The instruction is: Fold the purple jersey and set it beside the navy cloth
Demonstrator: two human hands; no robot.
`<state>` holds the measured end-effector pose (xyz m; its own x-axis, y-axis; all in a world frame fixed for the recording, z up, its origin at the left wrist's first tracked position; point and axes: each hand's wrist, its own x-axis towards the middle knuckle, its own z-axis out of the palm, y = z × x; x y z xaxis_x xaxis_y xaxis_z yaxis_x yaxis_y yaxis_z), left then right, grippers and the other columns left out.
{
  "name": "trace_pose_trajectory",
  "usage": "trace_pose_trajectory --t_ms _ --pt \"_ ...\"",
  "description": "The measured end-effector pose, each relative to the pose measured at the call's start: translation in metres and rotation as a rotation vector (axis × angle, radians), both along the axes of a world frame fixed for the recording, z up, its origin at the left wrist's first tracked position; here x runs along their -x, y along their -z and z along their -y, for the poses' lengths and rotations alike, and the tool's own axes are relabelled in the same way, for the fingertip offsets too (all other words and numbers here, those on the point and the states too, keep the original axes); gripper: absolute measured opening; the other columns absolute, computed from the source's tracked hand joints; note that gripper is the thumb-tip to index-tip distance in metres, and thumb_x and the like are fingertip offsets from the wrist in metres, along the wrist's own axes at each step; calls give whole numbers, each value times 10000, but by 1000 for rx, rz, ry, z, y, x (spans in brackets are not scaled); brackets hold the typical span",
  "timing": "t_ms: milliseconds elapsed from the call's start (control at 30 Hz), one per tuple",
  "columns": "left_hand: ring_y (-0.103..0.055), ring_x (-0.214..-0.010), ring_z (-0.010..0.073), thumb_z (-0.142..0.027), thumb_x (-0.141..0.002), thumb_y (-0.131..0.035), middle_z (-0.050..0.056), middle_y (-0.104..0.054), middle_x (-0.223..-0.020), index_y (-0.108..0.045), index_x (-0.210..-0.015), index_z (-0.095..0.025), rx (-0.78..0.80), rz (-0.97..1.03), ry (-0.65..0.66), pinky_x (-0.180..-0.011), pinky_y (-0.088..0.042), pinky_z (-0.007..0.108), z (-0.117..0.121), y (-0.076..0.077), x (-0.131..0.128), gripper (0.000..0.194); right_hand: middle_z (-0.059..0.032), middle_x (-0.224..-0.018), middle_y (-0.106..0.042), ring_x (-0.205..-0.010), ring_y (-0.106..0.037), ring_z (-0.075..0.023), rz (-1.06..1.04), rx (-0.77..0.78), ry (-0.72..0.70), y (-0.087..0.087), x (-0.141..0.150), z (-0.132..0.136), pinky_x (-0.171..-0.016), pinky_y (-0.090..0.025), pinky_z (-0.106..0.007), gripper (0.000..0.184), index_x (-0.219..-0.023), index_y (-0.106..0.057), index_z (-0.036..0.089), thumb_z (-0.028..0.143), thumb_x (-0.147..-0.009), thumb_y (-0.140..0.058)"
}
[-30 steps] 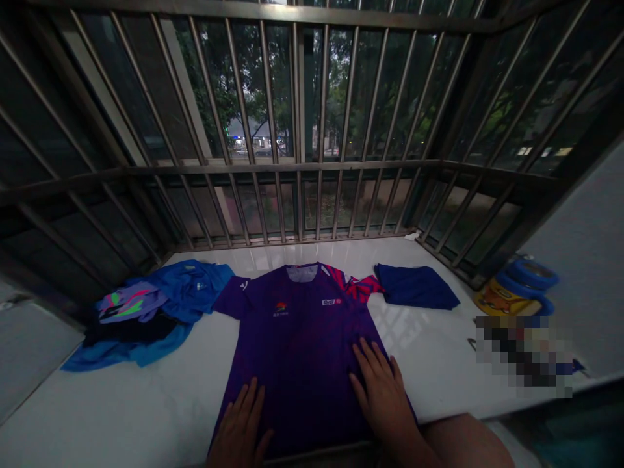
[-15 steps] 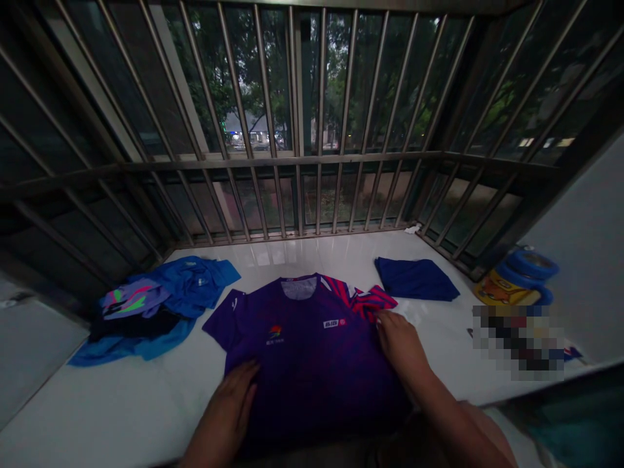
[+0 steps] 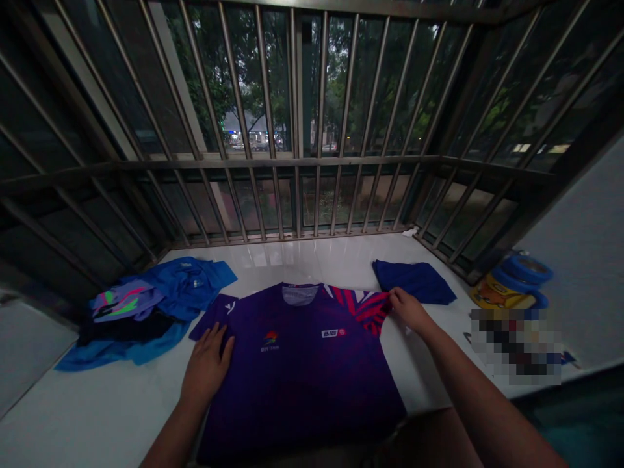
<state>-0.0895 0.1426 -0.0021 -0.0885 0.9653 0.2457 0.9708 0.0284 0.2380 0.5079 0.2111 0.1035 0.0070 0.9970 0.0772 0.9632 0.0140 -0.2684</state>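
On the white tiled ledge behind the barred window grille, a purple sports jersey lies spread out face up, collar toward the bars and hem hanging at the near edge. Small logos show on its chest, and its sleeve on the person's right carries a red-and-pink striped pattern. The left hand lies flat and open on the jersey's left shoulder area, fingers together and pointing toward the short purple sleeve, palm pressed on the cloth and gripping nothing. The right hand reaches out to the striped sleeve; its fingers curl at the sleeve's outer edge and touch the fabric, though whether they actually pinch it cannot be told from this angle. Both forearms stretch in from the bottom of the view, one on each side of the jersey.

Just beyond the right hand, near the grille, rests a folded navy-blue garment, close to the striped sleeve. To the left of the jersey sits a loose pile of blue clothes, with a lilac piece marked in green and pink on top and something dark beneath. At the far right, beside the wall, stands a yellow container with a blue lid.
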Motion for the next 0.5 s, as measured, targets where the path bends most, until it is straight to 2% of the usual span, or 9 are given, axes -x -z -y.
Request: trace_pose_trajectory --t_ms 67,133,200,267,333,400,467,500 --pt "-481 -1568 417 -587 -1083 -315 218 -581 -1639 -637 -1516 -54 -9 6 0 -1331 -338 547 -1 0 -2 758 -183 -969 -791 -922 -767 -226 14 8 93 -2 -3 5 -809 -469 -323 565 -1184 -725 6 280 -1137 -234" --pt "-499 -1550 409 -575 -1085 -305 209 -608 -1612 -668 -1478 -83 -39 29 -9 -1321 -350 552 -2 -3 -3 726 -219 -921 -779 -902 -778 -285 52 6 197 -2 -1 11 -833 -477 -391 468 -1188 -721 -5 259 -1128 -339" --pt "-536 -1510 385 -528 -1093 -261 229 -636 -1560 -678 -1439 -77 -107 75 -66 -1308 -368 538 -2 -8 -2 706 -283 -1022 -771 -996 -774 -374 96 -38 281 -1 11 18 -900 -492 -474 374 -1226 -721 23 221 -1099 -430" --pt "-573 -1457 375 -489 -1092 -237 269 -656 -1488 -647 -1437 -31 -164 107 -194 -1282 -394 531 -1 -17 1 705 -323 -1244 -725 -1193 -713 -446 125 -107 293 2 36 27 -1001 -487 -552 369 -1320 -701 72 213 -1081 -459" --pt "-583 -1409 419 -540 -1071 -294 300 -653 -1445 -629 -1431 -7 -136 84 -354 -1210 -449 576 -1 -28 6 725 -281 -1418 -669 -1345 -631 -429 127 -156 198 10 72 38 -1108 -466 -557 391 -1395 -678 127 254 -1082 -479" --pt "-572 -1369 493 -631 -1021 -408 321 -639 -1430 -662 -1381 -29 -41 45 -469 -1101 -499 641 -4 -41 11 747 -225 -1520 -633 -1423 -582 -374 89 -176 10 23 115 53 -1195 -442 -511 420 -1441 -661 153 309 -1080 -516" --pt "-579 -1326 536 -618 -969 -524 323 -656 -1382 -726 -1254 -72 47 66 -488 -1015 -522 663 -13 -54 14 648 -202 -1634 -563 -1515 -513 -357 23 -166 -177 40 157 71 -1267 -393 -516 488 -1510 -626 153 346 -1068 -551" --pt "-603 -1294 532 -566 -954 -562 310 -684 -1325 -748 -1172 -94 72 94 -470 -991 -532 649 -18 -60 15 552 -191 -1686 -517 -1565 -465 -361 0 -135 -224 48 175 79 -1293 -362 -542 527 -1550 -599 155 354 -1062 -562"
